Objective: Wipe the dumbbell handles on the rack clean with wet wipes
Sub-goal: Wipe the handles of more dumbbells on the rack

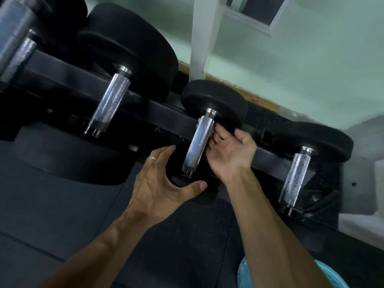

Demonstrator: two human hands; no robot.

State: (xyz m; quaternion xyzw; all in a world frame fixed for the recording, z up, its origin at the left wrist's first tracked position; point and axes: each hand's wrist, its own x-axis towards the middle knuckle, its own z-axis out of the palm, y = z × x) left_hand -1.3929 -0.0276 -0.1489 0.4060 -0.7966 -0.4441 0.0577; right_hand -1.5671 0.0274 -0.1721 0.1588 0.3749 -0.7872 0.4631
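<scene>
Nearest the camera, at the bottom right edge, sits a light blue speckled plastic object [245,275], mostly hidden behind the right forearm; I cannot tell what it is. Both bare forearms reach up from the bottom over the dark grey rubber floor [62,215].

The left hand [160,181], with a silver ring [153,158] on one finger, is spread with straight fingers and the thumb held wide. Its fingertips lie against the near black head of the middle dumbbell, just left of that dumbbell's knurled chrome handle [197,146]; its grip clamps nothing.

The right hand [228,152] is turned palm up, just right of the same handle. Its fingers curl in beside and behind the chrome bar, and something pale shows at the far side of the bar; that may be a wipe, though the view is too poor to be sure.

The dumbbell lies across the black steel rack [166,115], between a larger black dumbbell [110,104] to the left and a similar one [295,177] to the right.
</scene>
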